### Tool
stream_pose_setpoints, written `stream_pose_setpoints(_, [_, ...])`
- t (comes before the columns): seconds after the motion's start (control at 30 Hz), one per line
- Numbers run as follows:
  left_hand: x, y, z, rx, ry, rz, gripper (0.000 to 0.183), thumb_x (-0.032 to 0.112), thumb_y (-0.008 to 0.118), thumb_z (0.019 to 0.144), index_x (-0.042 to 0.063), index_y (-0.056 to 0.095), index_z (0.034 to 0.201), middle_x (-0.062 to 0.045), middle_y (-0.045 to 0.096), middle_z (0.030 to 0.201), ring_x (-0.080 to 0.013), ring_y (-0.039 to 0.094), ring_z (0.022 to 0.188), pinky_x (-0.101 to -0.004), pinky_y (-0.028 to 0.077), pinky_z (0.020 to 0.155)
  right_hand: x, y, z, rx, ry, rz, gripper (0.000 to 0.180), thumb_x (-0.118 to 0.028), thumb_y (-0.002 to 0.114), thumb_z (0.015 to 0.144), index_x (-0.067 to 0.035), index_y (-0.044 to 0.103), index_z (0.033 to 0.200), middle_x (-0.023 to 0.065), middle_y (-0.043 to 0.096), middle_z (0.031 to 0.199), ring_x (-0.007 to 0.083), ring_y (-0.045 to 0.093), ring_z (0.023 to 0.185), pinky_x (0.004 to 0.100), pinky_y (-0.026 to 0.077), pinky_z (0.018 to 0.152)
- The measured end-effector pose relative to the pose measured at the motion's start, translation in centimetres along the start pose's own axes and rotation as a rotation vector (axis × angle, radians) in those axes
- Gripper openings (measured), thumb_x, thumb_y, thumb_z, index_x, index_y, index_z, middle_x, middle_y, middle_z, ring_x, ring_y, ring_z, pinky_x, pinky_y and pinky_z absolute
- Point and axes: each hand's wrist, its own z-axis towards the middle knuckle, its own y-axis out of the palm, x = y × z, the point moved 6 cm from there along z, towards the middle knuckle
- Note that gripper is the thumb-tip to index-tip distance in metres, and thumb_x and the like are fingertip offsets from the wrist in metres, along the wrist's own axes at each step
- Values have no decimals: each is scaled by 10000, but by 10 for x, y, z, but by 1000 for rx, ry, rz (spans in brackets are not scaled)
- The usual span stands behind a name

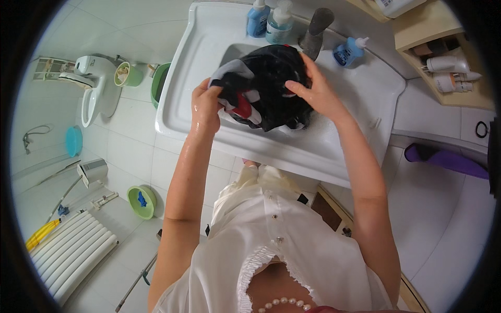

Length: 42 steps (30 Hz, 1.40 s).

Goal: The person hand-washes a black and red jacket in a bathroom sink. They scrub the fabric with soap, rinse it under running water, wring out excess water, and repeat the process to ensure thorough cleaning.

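A black cloth item (270, 90) with white, grey and red parts is held up over the basin of a white ceramic sink (344, 152). It looks wet, and what exactly it is cannot be told. My left hand (205, 103) pinches its grey and white edge at the left. On the other side my right hand (319, 90) grips the black part, with the thumb in front and the fingers partly behind the cloth. Water shines on my left wrist. The cloth hides most of the basin; suds show just right of it.
Behind the cloth stand blue pump bottles (258, 19), a clear teal pump bottle (279, 25) and a grey faucet (316, 29). Another blue pump bottle (348, 51) is right of the faucet. A wooden shelf (450, 35) juts in at upper right. A green bin (159, 84) sits left of the sink.
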Motion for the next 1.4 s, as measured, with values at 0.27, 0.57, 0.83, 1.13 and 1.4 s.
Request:
stream_pose_setpoints(0.27, [-16, -26, 40, 79, 177, 235, 314, 38, 662, 777, -40, 570, 1067, -127, 623, 973, -189, 597, 864, -291, 478, 745, 121, 36, -69, -107, -119, -784, 476, 26, 559, 726, -106, 532, 1183, 183, 572, 1171, 371, 517, 1142, 439, 454, 919])
stream_pose_setpoints(0.57, [-88, 63, -17, -262, 750, 1165, 606, 218, 745, 699, 49, 520, 1236, -188, 548, 1200, -384, 504, 1132, -423, 406, 970, 34, -45, -36, 226, -8, -156, 414, 72, 524, 680, -23, 576, 1080, 158, 654, 978, 245, 637, 909, 296, 470, 841])
stream_pose_setpoints(0.83, [-66, 68, 37, -326, 349, 750, 209, 57, 607, 840, -39, 618, 1025, -81, 614, 704, -137, 599, 620, -315, 486, 552, -79, -99, -25, 345, -269, -190, 377, 82, 557, 700, -46, 633, 1046, 60, 658, 968, 173, 615, 948, 274, 469, 879])
stream_pose_setpoints(1.13, [-38, 25, 46, 41, 728, 877, 209, 124, 640, 793, 7, 676, 963, -151, 691, 845, -290, 668, 797, -360, 514, 727, 92, -42, -106, -108, 224, -562, 158, -36, 543, 829, -102, 646, 929, 89, 607, 1035, 310, 565, 1022, 408, 475, 814])
stream_pose_setpoints(1.4, [-135, 61, -5, -615, 412, 882, 206, 91, 598, 781, 47, 679, 965, -160, 671, 825, -311, 662, 762, -371, 525, 695, 157, -28, -129, -190, 57, -1386, 257, -122, 572, 826, -183, 663, 1058, 38, 635, 1034, 262, 510, 1121, 403, 370, 928])
